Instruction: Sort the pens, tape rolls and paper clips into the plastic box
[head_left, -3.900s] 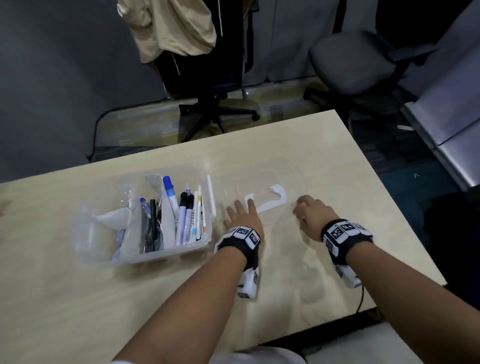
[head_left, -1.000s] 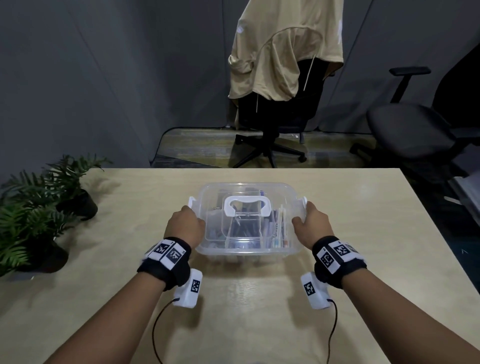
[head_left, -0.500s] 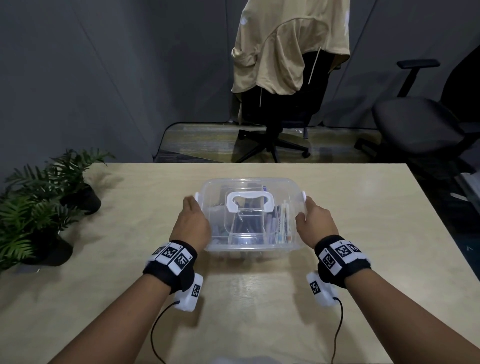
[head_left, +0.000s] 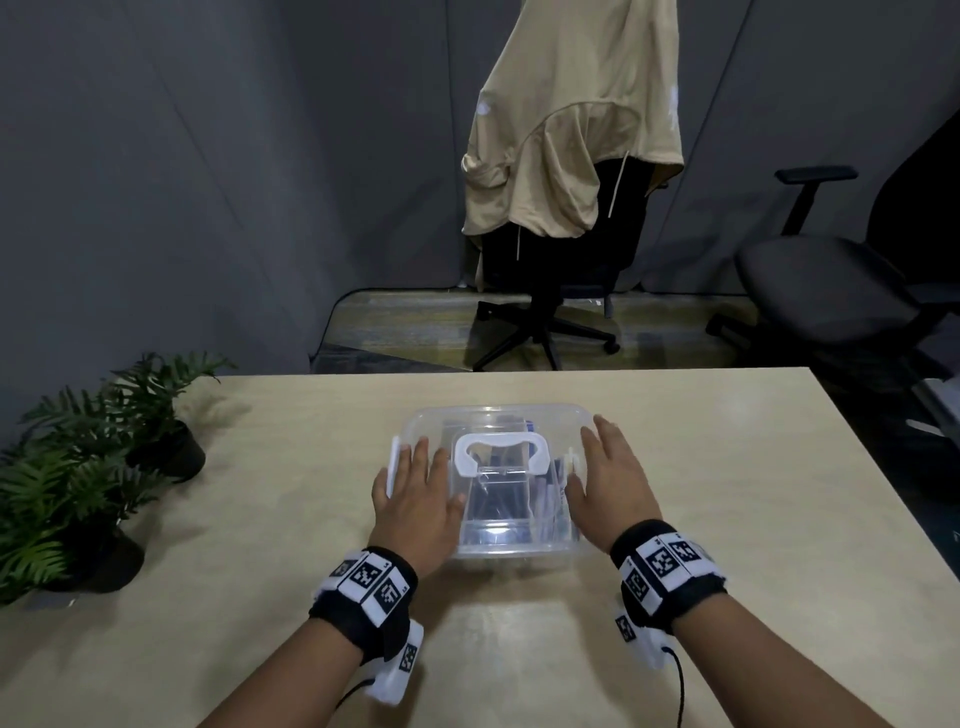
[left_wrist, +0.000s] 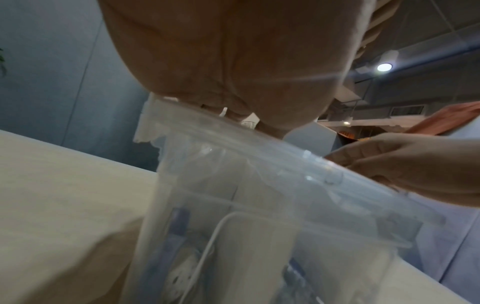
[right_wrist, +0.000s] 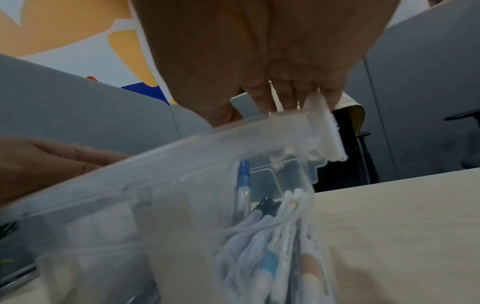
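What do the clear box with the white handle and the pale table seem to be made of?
The clear box: glossy see-through plastic; the pens show through its walls. Its white handle: opaque plastic, apparently smooth. The pale table: probably wood or wood-look laminate, matt with a faint sheen and light grain.

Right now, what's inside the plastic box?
Through the clear plastic box: pens standing in the right-hand compartment under the lid. Both hands cover its ends; tape rolls and clips can't be made out.

Grey partition walls (head_left: 208, 182). Black chair (head_left: 550, 270) draped in beige garment (head_left: 571, 130) beyond pale wood table (head_left: 727, 467). Second chair (head_left: 831, 280) right. Two potted plants (head_left: 93, 457) left.
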